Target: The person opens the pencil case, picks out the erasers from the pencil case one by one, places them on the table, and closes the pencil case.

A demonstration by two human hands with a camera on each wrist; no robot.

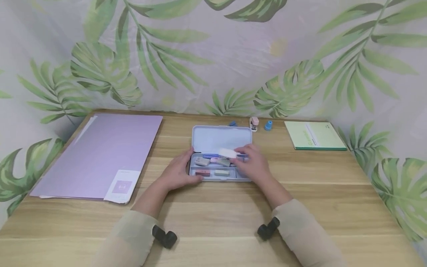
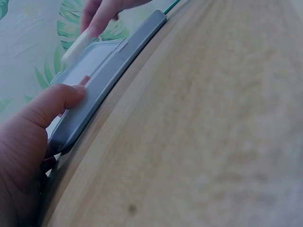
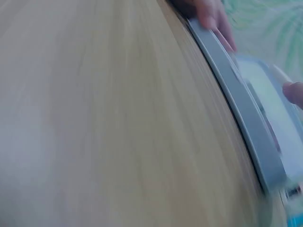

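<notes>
A pale blue pencil case lies on the table with its lid raised. My left hand holds the case's left end, thumb on the front edge. Above the open case, my right hand pinches a white eraser between thumb and fingers. In the case lie a grey eraser, a grey-green eraser, a reddish eraser and a pale green eraser. Blue pens lie along the back compartment, partly hidden by the erasers.
A large purple folder covers the table's left side. Behind the case stand a small pink-and-white stapler and a blue cone-shaped piece, with a small blue item by the lid. A green notebook lies at the back right.
</notes>
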